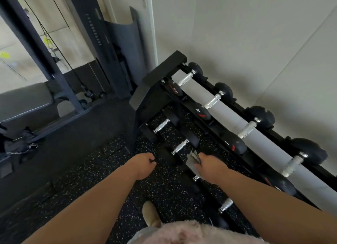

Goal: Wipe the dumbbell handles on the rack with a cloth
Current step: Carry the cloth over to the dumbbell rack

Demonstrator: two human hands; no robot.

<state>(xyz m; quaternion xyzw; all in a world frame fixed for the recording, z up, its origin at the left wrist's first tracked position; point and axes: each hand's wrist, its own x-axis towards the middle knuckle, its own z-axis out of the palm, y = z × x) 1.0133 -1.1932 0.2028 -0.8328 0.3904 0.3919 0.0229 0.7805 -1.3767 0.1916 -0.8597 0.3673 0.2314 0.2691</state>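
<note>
A black two-tier rack runs diagonally from the upper middle to the lower right, loaded with several black dumbbells with knurled chrome handles. On the lower tier, my right hand grips a grey cloth wrapped over one dumbbell handle, which the cloth and hand mostly hide. The neighbouring lower handle lies just beyond it. My left hand curls round the dark end of a lower-tier dumbbell at the rack's front edge. Upper-tier handles are uncovered.
A dark cable machine frame with a bench stands to the left. Straps and a chain lie at its base. A white wall is behind the rack. Speckled black rubber floor and my foot lie below.
</note>
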